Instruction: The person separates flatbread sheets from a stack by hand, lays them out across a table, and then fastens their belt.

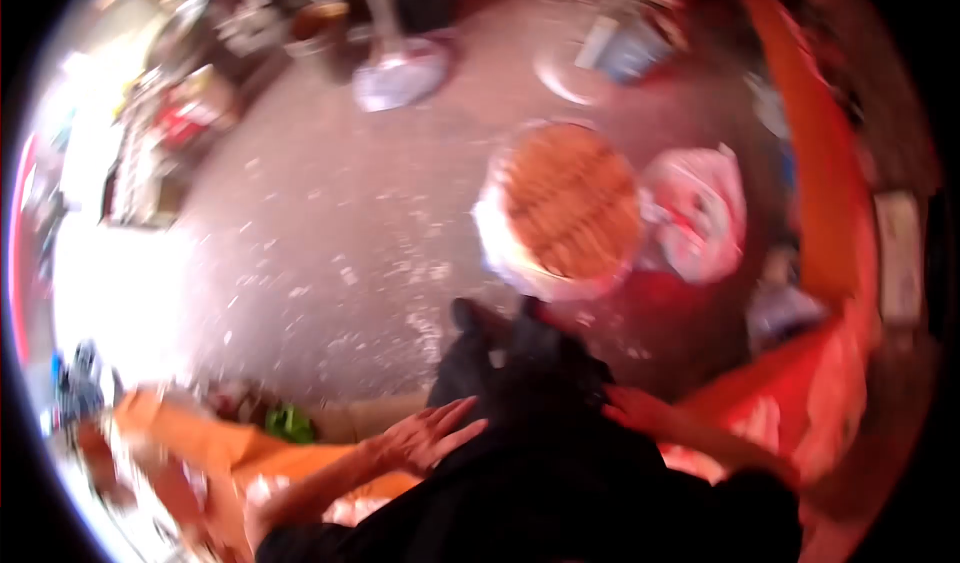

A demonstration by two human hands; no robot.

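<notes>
My left hand [432, 436] rests against the dark clothing at my lap, its fingers apart and nothing in it. On the other side, my right hand [632, 413] touches the same dark clothing. Blur and the clothing hide most of its fingers. In front of my feet stands a round container [493, 225] wrapped in whitish plastic, with an orange-brown, ridged round surface [572, 201] on top. A pink-white plastic bag [698, 213] sits beside it on the right. Neither hand touches these two things.
The brown floor [330, 213] is scattered with pale bits. A whitish bundle [402, 75] lies farther off, and a blue-grey container [632, 51] stands at the back right. Boxes [200, 108] line the left. An orange sheet-like edge [815, 143] runs along the right.
</notes>
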